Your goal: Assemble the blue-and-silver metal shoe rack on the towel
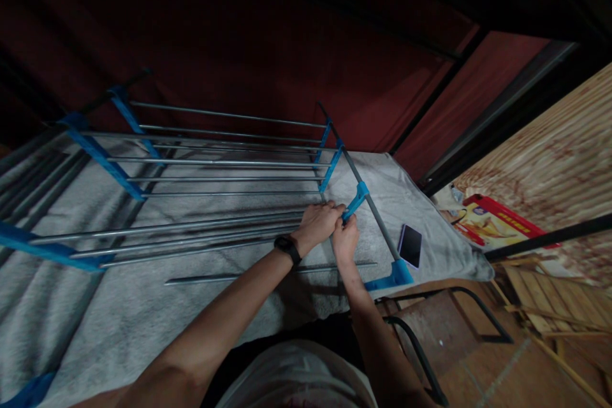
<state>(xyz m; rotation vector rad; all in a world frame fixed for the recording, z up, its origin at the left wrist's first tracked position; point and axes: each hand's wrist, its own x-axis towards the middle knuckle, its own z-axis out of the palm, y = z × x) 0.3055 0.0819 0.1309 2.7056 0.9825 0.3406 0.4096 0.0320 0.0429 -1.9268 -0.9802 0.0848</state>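
A drying rack [224, 169] of thin grey metal rods and blue plastic bars lies across a surface covered with a grey blanket [143, 306]. My left hand [319, 222], a black watch on its wrist, grips the ends of several rods next to a blue connector [356, 201]. My right hand [345, 237] pinches that blue connector from below, touching my left hand. One loose rod [229, 276] lies on the blanket just in front of both hands.
A dark phone [410, 245] lies on the blanket right of the rack's end rail. A metal chair [440, 325] stands at the lower right. A red and yellow box [492, 224] and wooden slats [549, 306] lie on the floor.
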